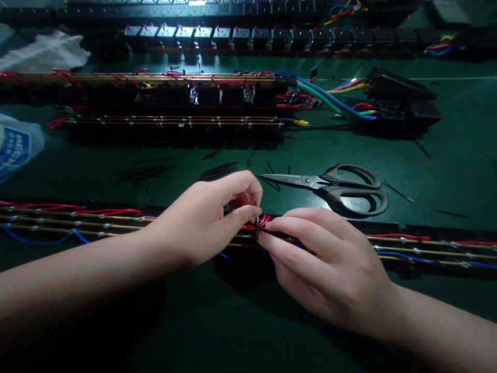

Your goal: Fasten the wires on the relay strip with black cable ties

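A long power strip assembly (411, 246) with brass rails, red wires and blue wires lies across the table in front of me. Over its middle, my left hand (217, 217) pinches a thin black cable tie (256, 224) between thumb and forefinger. The tie stands at a small bundle of red wires (264, 221). From the right, my right hand (330, 264) brings its fingertips together at the tie's lower part, right beside the red wires. Its grip is partly hidden by its own fingers. Just beyond my hands lie scissors (330, 186) with dark handles, their blades pointing left.
Loose black cable ties (219, 171) lie scattered behind my hands. Farther back are more rail assemblies (174, 122), a black plug housing (404, 106) with coloured wires, and a row of black modules (240, 36). A plastic bag (19, 145) sits at the left edge.
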Tool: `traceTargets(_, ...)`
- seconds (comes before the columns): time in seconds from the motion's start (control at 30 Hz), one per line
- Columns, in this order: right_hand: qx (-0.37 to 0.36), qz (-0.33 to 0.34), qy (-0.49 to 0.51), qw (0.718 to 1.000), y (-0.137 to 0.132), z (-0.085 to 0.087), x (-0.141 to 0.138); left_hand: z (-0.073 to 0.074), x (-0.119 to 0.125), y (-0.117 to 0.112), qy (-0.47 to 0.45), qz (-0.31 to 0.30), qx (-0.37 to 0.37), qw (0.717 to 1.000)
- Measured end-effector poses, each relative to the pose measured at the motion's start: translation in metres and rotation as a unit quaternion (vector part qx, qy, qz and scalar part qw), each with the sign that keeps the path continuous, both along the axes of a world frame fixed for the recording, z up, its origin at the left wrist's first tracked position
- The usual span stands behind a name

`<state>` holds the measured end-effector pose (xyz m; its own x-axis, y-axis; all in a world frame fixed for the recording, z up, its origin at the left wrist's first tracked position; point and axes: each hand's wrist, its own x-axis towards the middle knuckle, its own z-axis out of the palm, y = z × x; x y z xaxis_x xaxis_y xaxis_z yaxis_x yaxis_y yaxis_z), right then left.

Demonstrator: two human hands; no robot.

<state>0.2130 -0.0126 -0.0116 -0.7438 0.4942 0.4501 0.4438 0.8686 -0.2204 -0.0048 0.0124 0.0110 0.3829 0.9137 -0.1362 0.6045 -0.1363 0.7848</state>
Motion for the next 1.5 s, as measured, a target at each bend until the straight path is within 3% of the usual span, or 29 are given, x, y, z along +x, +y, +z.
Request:
traceTargets(0.57,-0.013,0.009,0.067,0.998,0.0000,0.0071,-0.0013,0.0006,-0.0002,-0.0012,-0.023,0.016,-0.019,0.999)
traceTargets(0.97,-0.009,-0.013,0.060,0.998,-0.0012,0.0038,-0.0021,0.0018,0.0001,0.0013,-0.034,0.017,-0.027,0.999)
traceTargets(1.2,-0.011,-0.014,0.037,0.999,-0.0005,0.0017,-0.0029,0.0026,0.0009,0.0018,-0.041,0.025,-0.077,0.996)
traceTargets(1.5,-0.006,-0.004,0.034,0.999,0.0011,0.0019,-0.0017,0.0017,-0.0009,0.0015,-0.047,-0.005,-0.041,0.998)
